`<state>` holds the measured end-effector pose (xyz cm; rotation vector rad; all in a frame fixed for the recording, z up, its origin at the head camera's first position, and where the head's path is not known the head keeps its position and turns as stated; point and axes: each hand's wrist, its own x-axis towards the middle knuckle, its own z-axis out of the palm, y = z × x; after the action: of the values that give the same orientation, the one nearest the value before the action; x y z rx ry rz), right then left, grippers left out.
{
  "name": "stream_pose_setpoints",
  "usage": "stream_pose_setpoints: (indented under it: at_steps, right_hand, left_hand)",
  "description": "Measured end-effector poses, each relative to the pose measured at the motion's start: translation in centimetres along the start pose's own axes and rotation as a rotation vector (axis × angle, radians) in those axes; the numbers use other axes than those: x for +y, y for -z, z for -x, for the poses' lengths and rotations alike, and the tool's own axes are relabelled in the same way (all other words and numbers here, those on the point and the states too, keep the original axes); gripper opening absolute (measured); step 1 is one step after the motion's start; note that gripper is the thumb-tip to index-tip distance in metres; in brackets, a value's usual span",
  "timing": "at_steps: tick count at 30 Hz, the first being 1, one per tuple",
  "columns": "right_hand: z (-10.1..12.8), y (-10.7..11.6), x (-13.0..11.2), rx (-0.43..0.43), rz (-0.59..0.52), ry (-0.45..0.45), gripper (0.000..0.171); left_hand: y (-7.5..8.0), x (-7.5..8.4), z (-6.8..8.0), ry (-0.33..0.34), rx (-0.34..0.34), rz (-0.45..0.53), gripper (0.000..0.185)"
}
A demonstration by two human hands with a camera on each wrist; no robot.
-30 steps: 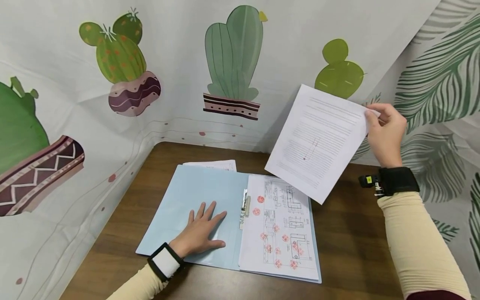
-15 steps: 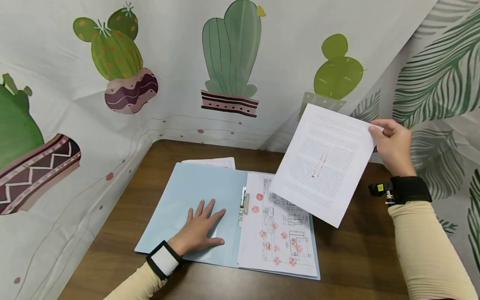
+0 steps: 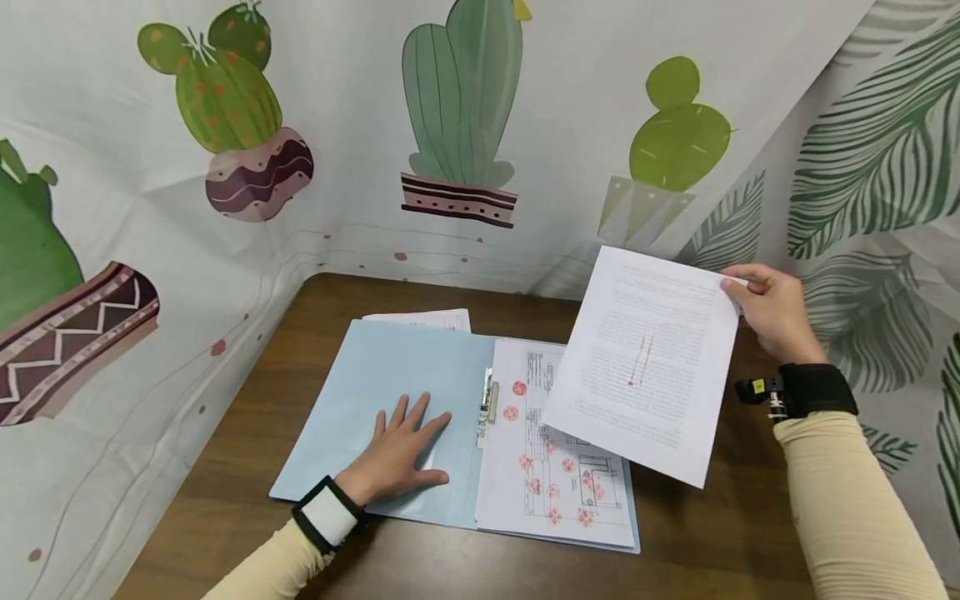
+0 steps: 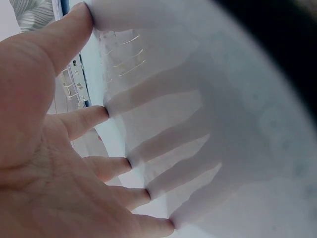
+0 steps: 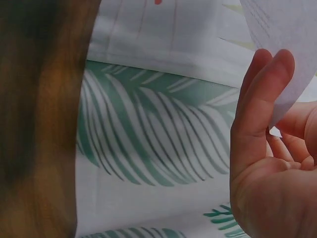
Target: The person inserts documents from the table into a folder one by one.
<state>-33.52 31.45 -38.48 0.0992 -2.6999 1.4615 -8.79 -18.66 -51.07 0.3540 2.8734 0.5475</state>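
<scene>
A light blue folder lies open on the wooden table. My left hand rests on its left cover with fingers spread; in the left wrist view those fingertips press on the glossy cover. A metal clip sits along the folder's spine. Drawing sheets with red stamp marks lie on the right side. My right hand pinches the upper right corner of a printed paper sheet between thumb and fingers. The sheet hangs tilted, overlapping the upper right of the drawings in the head view.
More papers stick out behind the folder's top left edge. Wooden tabletop shows to the right and front. A white cloth printed with cacti and leaves hangs along the back and sides.
My right hand has lowered the printed sheet from above the folder's top right toward the drawings. The left hand has stayed on the left cover.
</scene>
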Motion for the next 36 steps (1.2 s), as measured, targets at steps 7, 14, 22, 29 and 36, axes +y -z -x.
stream_pose_setpoints:
  at_steps: [7, 14, 22, 29, 36]
  right_hand:
    - [0.4, -1.4, 1.3, -0.047, -0.017, 0.006, 0.031]
    - [0.8, -3.0, 2.3, -0.134, -0.038, -0.018, 0.033]
    - [1.1, -4.5, 2.8, -0.197, -0.046, -0.045, 0.033]
    - [1.3, -5.8, 3.2, -0.242, -0.074, -0.052, 0.033]
    - [1.8, -7.4, 3.5, -0.266, -0.095, -0.067, 0.032]
  left_hand:
    - [0.1, 0.0, -0.1, 0.002, -0.008, -0.006, 0.087]
    - [0.0, 0.0, -0.2, 0.005, -0.009, -0.008, 0.087]
    - [-0.2, -0.1, -0.2, 0.008, -0.009, -0.007, 0.087]
    - [-0.2, -0.1, -0.2, 0.014, -0.013, -0.017, 0.087]
    - [-0.1, 0.0, -0.2, 0.014, -0.015, -0.017, 0.087]
